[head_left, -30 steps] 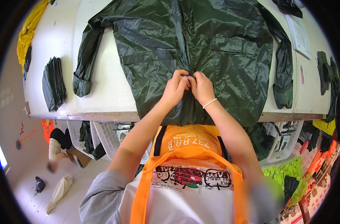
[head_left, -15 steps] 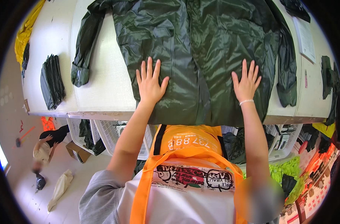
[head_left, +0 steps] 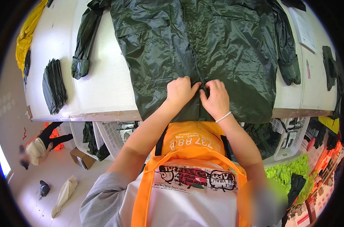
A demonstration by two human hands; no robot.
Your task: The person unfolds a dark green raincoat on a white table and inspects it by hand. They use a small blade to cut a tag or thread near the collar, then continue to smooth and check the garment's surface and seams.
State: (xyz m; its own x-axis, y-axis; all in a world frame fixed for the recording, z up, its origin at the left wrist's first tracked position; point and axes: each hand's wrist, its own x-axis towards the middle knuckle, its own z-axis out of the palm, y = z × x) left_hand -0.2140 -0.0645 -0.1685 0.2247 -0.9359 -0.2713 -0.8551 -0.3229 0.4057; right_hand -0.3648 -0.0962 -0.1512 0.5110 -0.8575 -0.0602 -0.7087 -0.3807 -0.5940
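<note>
From the head view, the dark green jacket (head_left: pixel 202 53) lies spread flat on the white table (head_left: pixel 104 87), and the left hand (head_left: pixel 181 90) and right hand (head_left: pixel 216 99) both pinch its front seam near the hem.

white table (head_left: pixel 104 83) above a pale floor (head_left: pixel 47 170).

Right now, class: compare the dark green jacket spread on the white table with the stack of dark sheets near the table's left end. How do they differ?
The jacket lies spread open and wide; the stack is small and compact. The jacket is shiny green and crinkled; the stack looks flat and near black. The left hand and right hand pinch the jacket's front; nothing touches the stack. Both lie on the table.
</note>
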